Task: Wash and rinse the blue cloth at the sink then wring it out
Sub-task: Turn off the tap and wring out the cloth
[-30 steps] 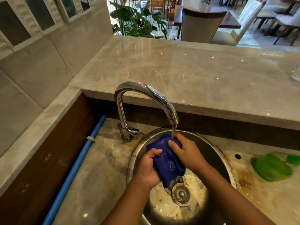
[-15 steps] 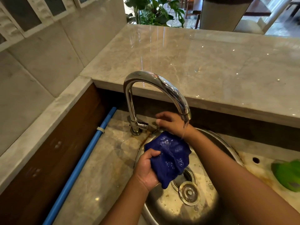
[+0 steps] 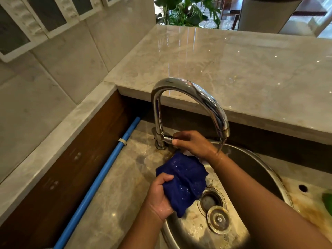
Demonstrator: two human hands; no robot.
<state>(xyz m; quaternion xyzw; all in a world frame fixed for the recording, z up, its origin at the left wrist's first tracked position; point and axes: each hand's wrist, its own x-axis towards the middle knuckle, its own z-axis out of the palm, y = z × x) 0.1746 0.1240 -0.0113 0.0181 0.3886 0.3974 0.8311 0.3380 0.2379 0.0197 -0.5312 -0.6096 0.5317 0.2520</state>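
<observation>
Left hand (image 3: 159, 196) clamped on the soaked, bunched dark-blue cloth (image 3: 185, 178), thumb over the top, fingers hidden beneath, wad held over the left rim of the round stainless-steel sink (image 3: 269, 169). Cloth dripping, loose tail hanging toward six o'clock, just beside the open drain (image 3: 210, 199) with its round metal strainer plug (image 3: 218, 219) lying loose at five o'clock of it.

Big change a beat back: right hand (image 3: 194, 144) off the cloth, both hands no longer kneading under the stream. Now up at eleven o'clock of the wad, fingertips (image 3: 175, 141) pinched on the small chrome tap lever (image 3: 168, 139) at the foot of the curved chrome gooseneck faucet (image 3: 190, 97). Pinch narrow, closed on that lever.

Water yet running, thin stream off the spout at one o'clock of the cloth, falling past the right wrist, missing the fabric altogether. Reads as rinsing done and the tap about to be shut; wringing likely next, needing that right hand back on the wad.

Further out: blue plastic pipe (image 3: 100, 175) along the wooden back panel at nine o'clock, polished marble counter (image 3: 233, 69) at twelve, sliver of a green bottle (image 3: 327, 202) at three.
</observation>
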